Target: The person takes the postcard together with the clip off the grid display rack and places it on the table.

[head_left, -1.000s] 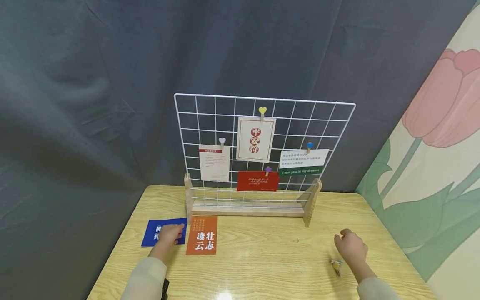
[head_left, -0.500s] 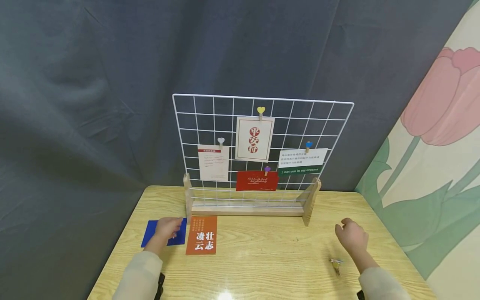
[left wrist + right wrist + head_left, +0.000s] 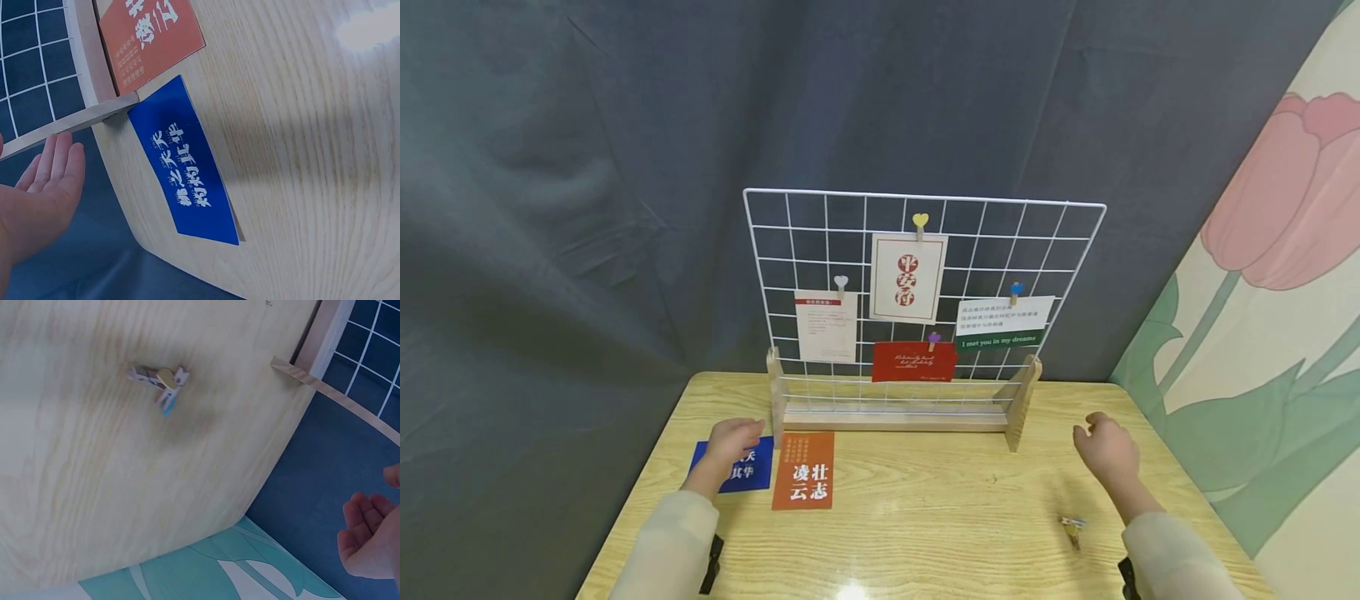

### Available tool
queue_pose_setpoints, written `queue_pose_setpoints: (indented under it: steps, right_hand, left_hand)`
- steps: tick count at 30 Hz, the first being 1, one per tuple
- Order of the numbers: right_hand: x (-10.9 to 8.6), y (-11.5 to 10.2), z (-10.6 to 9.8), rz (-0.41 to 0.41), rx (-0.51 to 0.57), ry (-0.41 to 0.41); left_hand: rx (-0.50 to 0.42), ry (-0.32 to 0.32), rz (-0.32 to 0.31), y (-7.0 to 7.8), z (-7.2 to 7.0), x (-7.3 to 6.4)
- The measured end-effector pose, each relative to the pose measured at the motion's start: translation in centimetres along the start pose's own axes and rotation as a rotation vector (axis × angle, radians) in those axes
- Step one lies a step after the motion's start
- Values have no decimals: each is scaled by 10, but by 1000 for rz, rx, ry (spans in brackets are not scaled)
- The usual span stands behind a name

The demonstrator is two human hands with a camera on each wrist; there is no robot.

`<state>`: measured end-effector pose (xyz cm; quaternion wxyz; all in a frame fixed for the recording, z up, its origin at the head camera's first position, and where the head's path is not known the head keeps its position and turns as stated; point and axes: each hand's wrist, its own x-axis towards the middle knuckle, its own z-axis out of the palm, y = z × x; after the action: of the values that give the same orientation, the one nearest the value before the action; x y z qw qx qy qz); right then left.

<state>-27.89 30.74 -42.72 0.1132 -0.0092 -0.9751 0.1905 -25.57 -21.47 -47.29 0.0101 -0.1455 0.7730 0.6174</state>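
My left hand point(image 3: 730, 446) hovers over the blue card point(image 3: 751, 475) at the table's left, hiding part of it in the head view. Its fingers are extended and hold nothing in the left wrist view. Beside the blue card lies an orange card point(image 3: 803, 471) with white characters. At the right, my right hand point(image 3: 1108, 454) hangs above the table with loosely bent fingers, nothing in them. Below it lie small wooden clothespins point(image 3: 164, 381) in a little pile, one with a yellow piece and one with a blue end.
A white wire grid point(image 3: 985, 225) stands in a wooden base point(image 3: 895, 423). Clipped to it with heart clothespins are a white card point(image 3: 908, 287), a pale note point(image 3: 826, 329), a red card point(image 3: 913, 362) and a white-and-green card point(image 3: 1000, 321). A dark curtain point(image 3: 587, 208) hangs behind.
My left hand has lifted off the blue card and drawn slightly left, uncovering its right-hand characters. My right hand has moved a little farther up and away from the clothespins.
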Motion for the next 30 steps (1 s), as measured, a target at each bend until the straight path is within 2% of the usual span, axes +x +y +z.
queue_pose_setpoints:
  steps: [9, 20, 23, 25, 26, 28, 30]
  right_hand:
    - [14, -8, -8, -30, 9, 59]
    - [27, -15, -17, -45, 39, 71]
    - [30, -18, -21, -58, 42, 86]
    - [31, -20, -25, -76, 34, 106]
    - [32, -21, -26, -85, 26, 120]
    - [34, -23, -30, -96, 15, 137]
    - [36, -24, -34, -101, 7, 145]
  left_hand:
    - [2, -24, 20, 10, -4, 2]
    - [12, -28, 41, 25, -5, 12]
    - [0, -35, 62, 19, -5, 22]
    - [-15, -46, 112, 0, -8, 43]
    - [-17, -52, 123, -2, -8, 47]
    - [-11, -64, 135, 0, -8, 50]
    - [-10, -64, 140, 10, -7, 42]
